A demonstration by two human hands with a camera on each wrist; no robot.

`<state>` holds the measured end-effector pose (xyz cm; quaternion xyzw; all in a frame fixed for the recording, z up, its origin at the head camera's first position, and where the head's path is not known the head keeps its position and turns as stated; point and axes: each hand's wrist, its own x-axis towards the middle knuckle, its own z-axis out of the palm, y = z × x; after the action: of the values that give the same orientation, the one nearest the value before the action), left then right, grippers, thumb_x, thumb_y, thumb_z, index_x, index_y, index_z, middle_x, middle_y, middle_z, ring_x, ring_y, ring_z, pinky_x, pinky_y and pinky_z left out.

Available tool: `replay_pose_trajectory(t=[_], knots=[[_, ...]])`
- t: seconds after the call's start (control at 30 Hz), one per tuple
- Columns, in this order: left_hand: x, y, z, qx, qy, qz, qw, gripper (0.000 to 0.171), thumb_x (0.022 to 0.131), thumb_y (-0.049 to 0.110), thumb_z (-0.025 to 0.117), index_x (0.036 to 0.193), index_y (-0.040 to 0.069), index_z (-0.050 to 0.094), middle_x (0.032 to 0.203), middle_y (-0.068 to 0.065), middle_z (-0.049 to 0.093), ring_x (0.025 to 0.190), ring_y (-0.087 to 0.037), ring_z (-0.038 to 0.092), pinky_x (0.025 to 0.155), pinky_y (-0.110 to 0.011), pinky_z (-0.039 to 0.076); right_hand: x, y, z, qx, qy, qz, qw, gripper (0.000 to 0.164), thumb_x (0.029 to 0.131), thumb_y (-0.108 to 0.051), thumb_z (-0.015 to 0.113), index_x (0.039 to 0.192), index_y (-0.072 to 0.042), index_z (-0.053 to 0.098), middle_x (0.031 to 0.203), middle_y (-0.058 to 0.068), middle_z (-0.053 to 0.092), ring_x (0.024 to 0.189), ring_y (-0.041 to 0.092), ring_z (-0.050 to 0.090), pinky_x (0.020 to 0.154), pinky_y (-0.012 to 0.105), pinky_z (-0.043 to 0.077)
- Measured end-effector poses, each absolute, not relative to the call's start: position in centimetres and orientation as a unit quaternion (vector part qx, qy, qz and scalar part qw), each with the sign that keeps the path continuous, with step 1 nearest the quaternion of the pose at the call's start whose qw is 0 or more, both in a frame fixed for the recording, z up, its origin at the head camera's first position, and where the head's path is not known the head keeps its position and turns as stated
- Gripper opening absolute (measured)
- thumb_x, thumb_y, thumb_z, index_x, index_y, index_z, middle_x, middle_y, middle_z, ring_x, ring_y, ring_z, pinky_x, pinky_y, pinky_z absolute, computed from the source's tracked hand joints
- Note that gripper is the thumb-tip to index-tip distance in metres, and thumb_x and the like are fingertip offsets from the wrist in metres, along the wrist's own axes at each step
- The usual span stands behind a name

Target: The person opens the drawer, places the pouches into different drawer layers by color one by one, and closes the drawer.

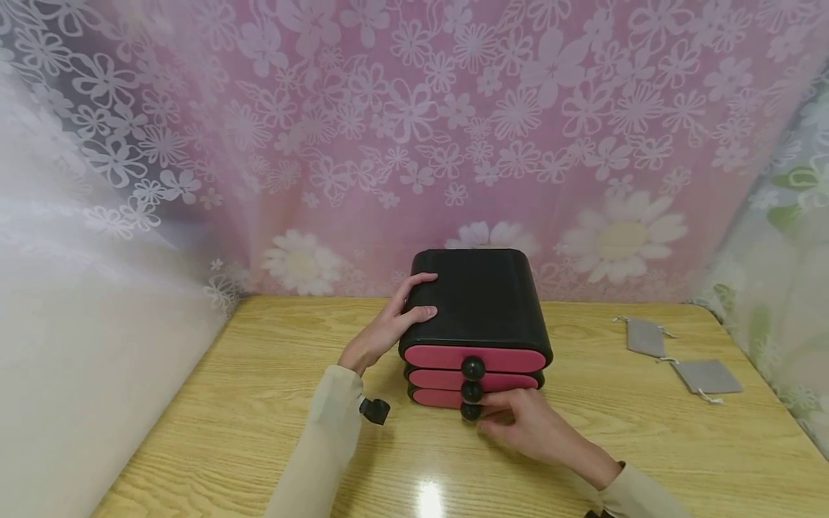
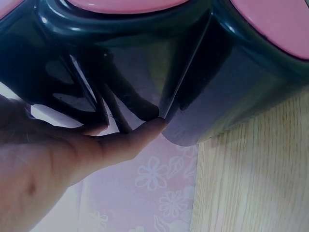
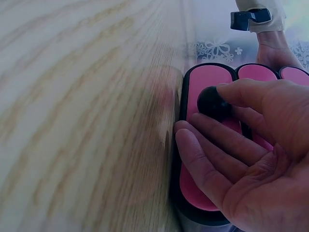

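A small black chest of drawers (image 1: 479, 295) with three stacked pink drawer fronts stands near the back of the table. Each front carries a round black knob. My left hand (image 1: 382, 327) rests on the chest's left side, its thumb and a finger reaching over the top edge; in the left wrist view the hand (image 2: 72, 154) lies against the glossy black side. With thumb and index finger, my right hand (image 1: 534, 428) pinches the bottom drawer's knob (image 3: 212, 103). Its other fingers extend beside that pink front (image 3: 200, 193). All three drawers look closed.
Two small grey drawstring pouches lie on the table to the right, one pouch (image 1: 645, 338) farther back and the other pouch (image 1: 707, 377) nearer. A pink floral curtain (image 1: 414, 144) hangs behind the wood-grain table (image 1: 259, 432).
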<state>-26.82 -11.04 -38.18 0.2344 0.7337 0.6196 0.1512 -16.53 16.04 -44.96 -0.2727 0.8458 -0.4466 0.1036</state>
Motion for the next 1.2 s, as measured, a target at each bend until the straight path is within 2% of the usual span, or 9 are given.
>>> replay_pose_trajectory(t=[0.4, 0.7, 0.97, 1.2], knots=[[-26.7, -11.0, -38.3, 0.228, 0.735, 0.62, 0.154, 0.054, 0.103, 0.036, 0.057, 0.15, 0.049, 0.036, 0.161, 0.003, 0.034, 0.141, -0.022, 0.05, 0.114, -0.05, 0.043, -16.4, 15.8, -45.3, -0.273, 0.863, -0.419, 0.071, 0.025, 0.091, -0.015, 0.077, 0.116, -0.011, 0.079, 0.104, 0.001, 0.08, 0.091, 0.007, 0.075, 0.077, 0.021, 0.058], [-26.6, -11.0, -38.2, 0.224, 0.736, 0.62, 0.151, 0.051, 0.103, 0.037, 0.056, 0.149, 0.05, 0.038, 0.158, 0.003, 0.037, 0.137, -0.022, 0.053, 0.113, -0.05, 0.044, -16.0, 15.6, -45.2, -0.29, 0.862, -0.411, 0.062, 0.03, 0.093, -0.017, 0.075, 0.122, -0.01, 0.077, 0.106, 0.003, 0.08, 0.091, 0.008, 0.076, 0.074, 0.02, 0.058], [-26.7, -11.0, -38.3, 0.226, 0.732, 0.624, 0.154, 0.052, 0.103, 0.037, 0.057, 0.149, 0.049, 0.038, 0.157, 0.003, 0.039, 0.137, -0.021, 0.054, 0.113, -0.049, 0.045, -15.5, 15.5, -45.3, -0.285, 0.86, -0.419, 0.056, 0.029, 0.091, -0.012, 0.075, 0.12, -0.013, 0.077, 0.097, 0.0, 0.08, 0.084, 0.002, 0.074, 0.071, 0.019, 0.058], [-26.8, -11.0, -38.4, 0.228, 0.733, 0.623, 0.148, 0.052, 0.102, 0.037, 0.057, 0.149, 0.049, 0.038, 0.157, 0.002, 0.04, 0.136, -0.022, 0.055, 0.112, -0.048, 0.045, -15.1, 15.5, -45.2, -0.28, 0.862, -0.417, 0.066, 0.029, 0.092, -0.015, 0.074, 0.121, -0.017, 0.077, 0.097, -0.003, 0.08, 0.083, 0.001, 0.073, 0.07, 0.018, 0.057]])
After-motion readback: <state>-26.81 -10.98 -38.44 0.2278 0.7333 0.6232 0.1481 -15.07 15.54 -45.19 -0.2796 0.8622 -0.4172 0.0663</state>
